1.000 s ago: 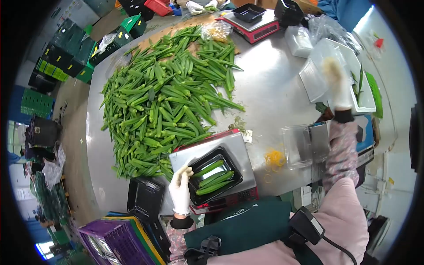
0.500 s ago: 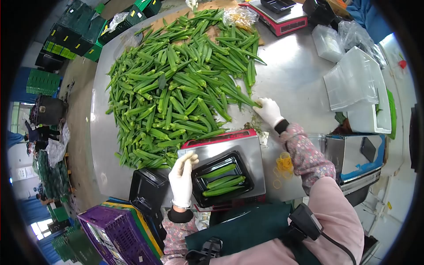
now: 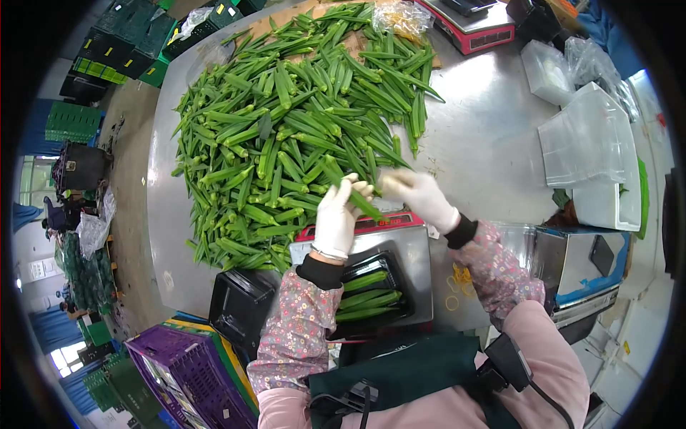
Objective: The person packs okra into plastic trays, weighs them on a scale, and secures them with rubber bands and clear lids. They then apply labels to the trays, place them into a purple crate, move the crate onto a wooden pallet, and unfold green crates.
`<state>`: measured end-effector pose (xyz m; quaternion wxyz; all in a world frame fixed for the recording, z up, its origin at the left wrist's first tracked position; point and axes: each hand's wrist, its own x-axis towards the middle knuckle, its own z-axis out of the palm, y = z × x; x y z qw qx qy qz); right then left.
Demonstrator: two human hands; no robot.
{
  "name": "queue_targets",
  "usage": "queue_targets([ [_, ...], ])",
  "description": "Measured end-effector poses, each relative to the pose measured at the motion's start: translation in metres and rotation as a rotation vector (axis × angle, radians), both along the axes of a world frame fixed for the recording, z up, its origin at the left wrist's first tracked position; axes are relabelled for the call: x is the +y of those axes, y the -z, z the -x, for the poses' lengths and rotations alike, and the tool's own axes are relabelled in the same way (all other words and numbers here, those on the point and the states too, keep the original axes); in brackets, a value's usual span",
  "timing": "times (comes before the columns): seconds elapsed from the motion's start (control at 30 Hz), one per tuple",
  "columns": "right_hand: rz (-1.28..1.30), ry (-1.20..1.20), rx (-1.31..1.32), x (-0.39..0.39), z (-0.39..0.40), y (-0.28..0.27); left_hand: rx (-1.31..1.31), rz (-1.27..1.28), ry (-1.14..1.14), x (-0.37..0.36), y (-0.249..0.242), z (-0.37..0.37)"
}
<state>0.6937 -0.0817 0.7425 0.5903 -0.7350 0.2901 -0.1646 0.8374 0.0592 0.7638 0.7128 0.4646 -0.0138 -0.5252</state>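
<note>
A big heap of green okra [image 3: 243, 154] covers the metal table. My left hand [image 3: 337, 222], in a white glove, is closed on an okra pod [image 3: 367, 206] at the heap's near edge, above the back of the near scale [image 3: 419, 275]. Just to its right is my right hand [image 3: 421, 199], also gloved in white; its fingertips are smeared by motion, so their grip does not show. On the scale sits a black plastic tray [image 3: 401, 275] holding a few okra pods [image 3: 368, 299], partly covered by my left sleeve.
Rubber bands [image 3: 461, 280] lie right of the scale. Black trays [image 3: 241, 304] are stacked at the left, above a purple crate [image 3: 175, 368]. A second red scale [image 3: 477, 36] stands at the far side. A white foam box [image 3: 629, 189] is at the right.
My left hand has moved from beside the tray up to the heap's edge and now has an okra pod. My right hand has come left and nearer to it.
</note>
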Motion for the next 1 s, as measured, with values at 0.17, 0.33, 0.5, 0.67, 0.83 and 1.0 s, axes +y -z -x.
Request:
queue_targets([
  [0.17,0.632,0.256,0.480,-0.046,-0.049,0.074,0.044,-0.111,-0.160,0.008,0.004,-0.011],
  [0.33,0.527,0.172,0.633,-0.044,-0.061,0.083,0.068,-0.141,-0.144,0.018,0.010,-0.020],
  [0.5,0.335,0.144,0.454,-0.050,-0.016,0.094,0.222,-0.087,-0.046,0.021,0.024,-0.022],
  [0.67,-1.463,-0.123,-0.350,-0.038,0.011,0.037,0.248,-0.028,0.036,0.008,0.009,-0.005],
  [0.83,-1.578,-0.229,-0.332,-0.004,0.003,0.015,0.175,0.139,0.121,-0.002,-0.001,0.002],
  [1.0,-0.312,-0.120,0.091,0.011,-0.014,0.012,0.141,0.023,-0.078,0.011,0.006,-0.010],
])
